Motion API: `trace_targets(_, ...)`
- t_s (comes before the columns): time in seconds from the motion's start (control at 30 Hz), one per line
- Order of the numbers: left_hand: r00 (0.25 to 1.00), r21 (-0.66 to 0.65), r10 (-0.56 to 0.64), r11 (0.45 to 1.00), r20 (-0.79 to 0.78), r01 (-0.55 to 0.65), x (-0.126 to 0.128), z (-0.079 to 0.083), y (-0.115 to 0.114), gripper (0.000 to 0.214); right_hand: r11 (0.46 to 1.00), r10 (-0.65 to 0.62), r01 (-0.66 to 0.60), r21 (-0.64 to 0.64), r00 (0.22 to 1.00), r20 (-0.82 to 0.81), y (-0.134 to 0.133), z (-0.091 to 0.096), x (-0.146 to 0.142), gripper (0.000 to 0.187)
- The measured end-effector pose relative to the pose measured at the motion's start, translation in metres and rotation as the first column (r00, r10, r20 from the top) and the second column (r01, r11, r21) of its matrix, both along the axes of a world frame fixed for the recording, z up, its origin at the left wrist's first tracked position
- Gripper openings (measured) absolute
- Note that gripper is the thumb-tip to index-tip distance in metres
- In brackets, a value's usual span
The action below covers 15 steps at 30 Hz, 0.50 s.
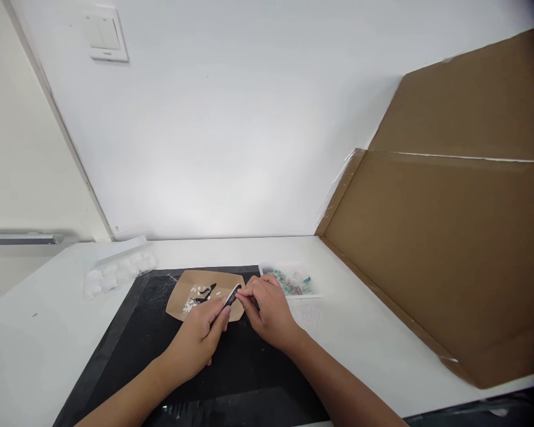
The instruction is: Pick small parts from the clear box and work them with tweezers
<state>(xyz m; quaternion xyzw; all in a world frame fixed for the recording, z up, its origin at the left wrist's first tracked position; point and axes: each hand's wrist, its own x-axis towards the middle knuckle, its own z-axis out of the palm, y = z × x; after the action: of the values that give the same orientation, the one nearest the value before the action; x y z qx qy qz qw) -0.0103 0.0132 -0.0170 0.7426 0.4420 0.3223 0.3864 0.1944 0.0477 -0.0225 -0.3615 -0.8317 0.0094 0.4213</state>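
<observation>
My left hand is closed around a small, dark, elongated piece with a pale curved edge; its exact kind is too small to tell. At the upper end of that piece, the thumb and fingers of my right hand pinch together, touching it. Whether they also grip something smaller is hidden. Behind and below both hands lies a tan paper tray. On it are scattered small white bits and several thin black scraps.
A black mat covers the middle of the white table. Just beyond my right hand stands a white container of greenish, clear plastic pieces. A clear plastic package lies at the left back. Cardboard panels rise on the right.
</observation>
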Motion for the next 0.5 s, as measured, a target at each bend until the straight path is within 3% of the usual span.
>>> trace_targets(0.33,0.999,0.065,-0.01,0.998,-0.035,0.013,0.0017,0.0052,0.0005,0.038,0.999,0.018,-0.017,-0.036,1.0,0.013,-0.0009,0.0009,0.0019,0.013)
trace_targets(0.5,1.0,0.031,-0.004,1.0,-0.019,0.005,0.0022,0.0028,0.001,0.039,0.984,0.007,-0.022,-0.177,0.997,-0.082,-0.0059,0.0009,-0.0013,0.008)
